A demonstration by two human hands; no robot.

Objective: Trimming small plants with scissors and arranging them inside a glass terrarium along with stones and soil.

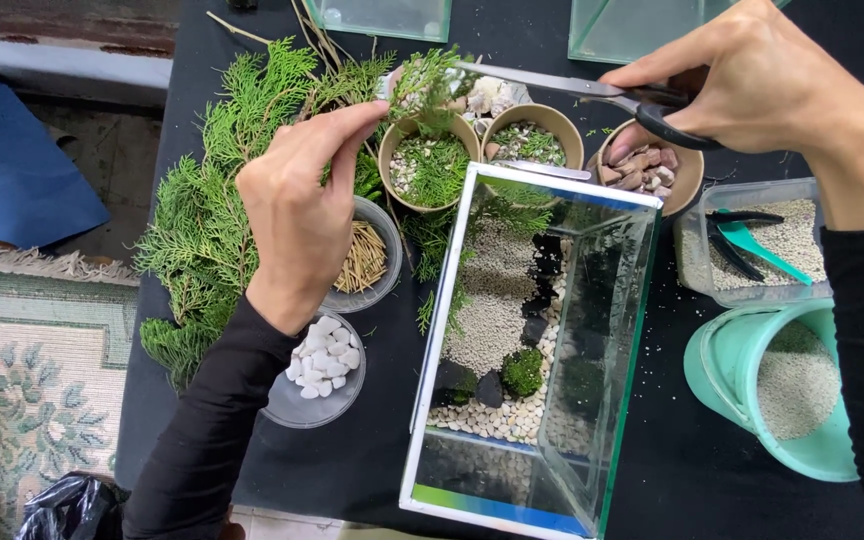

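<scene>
No labels, signs or screens show. The one thing like a package is a crumpled black plastic bag (70,505) at the lower left corner of the frame, on the floor beside the patterned rug (22,380), shiny and partly cut off by the edge.

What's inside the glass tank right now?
The glass tank holds pale sand, black stones, a moss clump and beige pebbles. Glare on the right pane hides that side.

Single head-worn view, steeply downward and close over a black table (352,470), both forearms in frame.
</scene>
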